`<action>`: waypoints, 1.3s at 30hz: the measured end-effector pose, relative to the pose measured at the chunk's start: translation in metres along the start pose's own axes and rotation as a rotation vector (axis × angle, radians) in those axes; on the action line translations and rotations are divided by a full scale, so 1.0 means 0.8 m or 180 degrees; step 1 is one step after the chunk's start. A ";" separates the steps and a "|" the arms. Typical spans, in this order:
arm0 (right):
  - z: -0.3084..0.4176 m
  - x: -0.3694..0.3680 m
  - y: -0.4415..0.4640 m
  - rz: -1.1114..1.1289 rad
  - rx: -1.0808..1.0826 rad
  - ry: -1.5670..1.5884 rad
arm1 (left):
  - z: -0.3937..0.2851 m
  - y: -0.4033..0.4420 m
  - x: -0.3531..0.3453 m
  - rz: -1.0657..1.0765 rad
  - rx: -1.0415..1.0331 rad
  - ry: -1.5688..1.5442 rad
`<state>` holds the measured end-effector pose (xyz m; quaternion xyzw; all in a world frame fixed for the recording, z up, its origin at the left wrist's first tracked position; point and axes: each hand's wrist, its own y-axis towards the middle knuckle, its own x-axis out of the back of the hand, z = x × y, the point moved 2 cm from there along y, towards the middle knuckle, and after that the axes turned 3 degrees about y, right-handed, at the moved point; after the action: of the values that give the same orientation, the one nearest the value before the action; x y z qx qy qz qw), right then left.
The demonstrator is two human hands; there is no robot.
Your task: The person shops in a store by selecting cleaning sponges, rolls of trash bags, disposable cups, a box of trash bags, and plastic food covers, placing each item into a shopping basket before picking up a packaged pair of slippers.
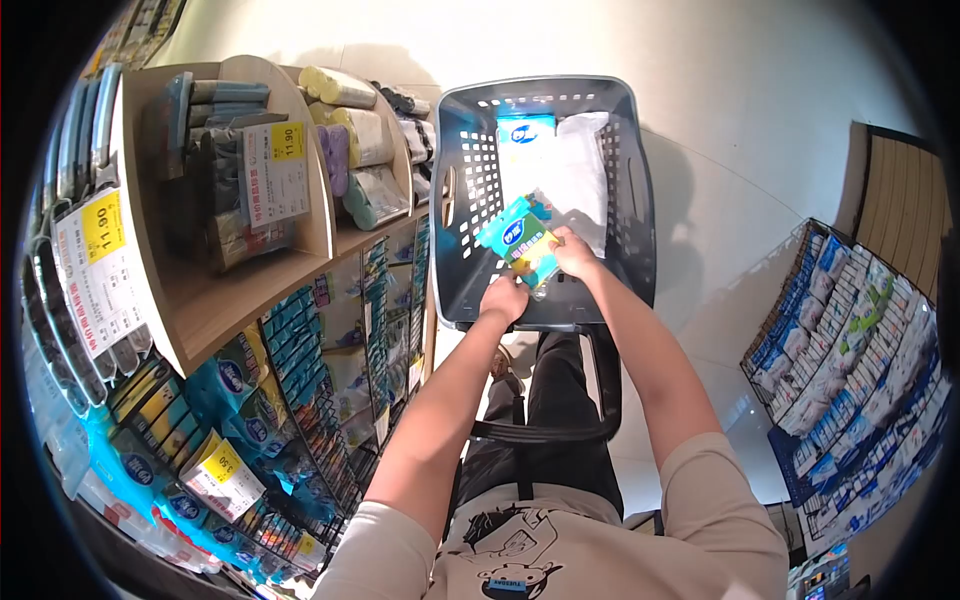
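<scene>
Both my hands hold a green and yellow packet with a blue oval logo [520, 240] over the near half of a dark grey shopping basket [642, 200]. My left hand [506, 297] is closed on the packet's lower edge. My right hand [573, 252] grips its right side. Beneath and beyond the packet, inside the basket, lie a white package with a blue top [526, 132] and a white bundle [583, 150]. The packet covers part of them. The basket's black handle [545, 434] hangs down toward my body.
On my left stands a wooden shelf [240, 290] with rolls, folded goods and price tags [275, 170]. Below it hang several blue packets [230, 376] on racks. A wire rack of white and blue packs [850, 330] is at the right. Pale floor tiles [740, 110] lie beyond the basket.
</scene>
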<state>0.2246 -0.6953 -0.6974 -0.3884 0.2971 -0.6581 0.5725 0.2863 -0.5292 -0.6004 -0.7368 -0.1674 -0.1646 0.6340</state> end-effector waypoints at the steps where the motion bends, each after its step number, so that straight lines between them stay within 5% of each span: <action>1: -0.001 -0.001 0.017 0.0117 0.0223 -0.0411 | -0.003 -0.003 0.004 -0.0025 0.0089 0.0012; 8: 0.022 -0.005 0.102 0.0270 0.0597 -0.1613 | -0.018 -0.021 0.016 0.0089 -0.0114 -0.0073; 11: 0.015 -0.013 0.112 -0.0236 0.0671 -0.2883 | -0.017 -0.012 0.010 0.0101 -0.0270 -0.0004; 13: 0.006 -0.017 0.104 -0.0648 0.0504 -0.2625 | -0.021 -0.025 0.013 0.0139 -0.0371 0.0095; 16: 0.001 -0.016 0.064 -0.0249 0.0529 -0.1563 | -0.035 -0.049 0.026 0.0140 -0.0607 0.0679; 20: -0.028 -0.023 -0.013 0.0142 0.1808 -0.0620 | -0.053 -0.106 0.053 0.0173 -0.0999 0.0829; 23: 0.010 -0.004 -0.122 0.0197 0.1796 -0.0810 | -0.048 -0.172 0.072 0.0053 -0.1311 0.0760; 26: 0.076 0.025 -0.269 0.1146 0.1125 0.0044 | -0.026 -0.239 0.089 -0.0257 -0.1705 0.0356; 29: 0.116 0.038 -0.388 0.1548 0.1164 0.0002 | -0.005 -0.325 0.103 -0.0433 -0.1900 0.0283; 32: 0.131 0.033 -0.456 0.1321 0.1381 -0.0208 | 0.005 -0.374 0.116 -0.0506 -0.2154 0.0180; 34: 0.160 0.025 -0.510 0.0369 0.1554 -0.2048 | 0.026 -0.397 0.103 -0.0702 -0.2968 0.0393; 39: 0.125 -0.048 -0.522 -0.0340 0.0748 -0.2901 | 0.046 -0.387 0.049 -0.0641 -0.2580 0.1456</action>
<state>0.0933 -0.5818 -0.3028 -0.5849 -0.0812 -0.4783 0.6500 0.1815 -0.4476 -0.3153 -0.8497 -0.0164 -0.4353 0.2969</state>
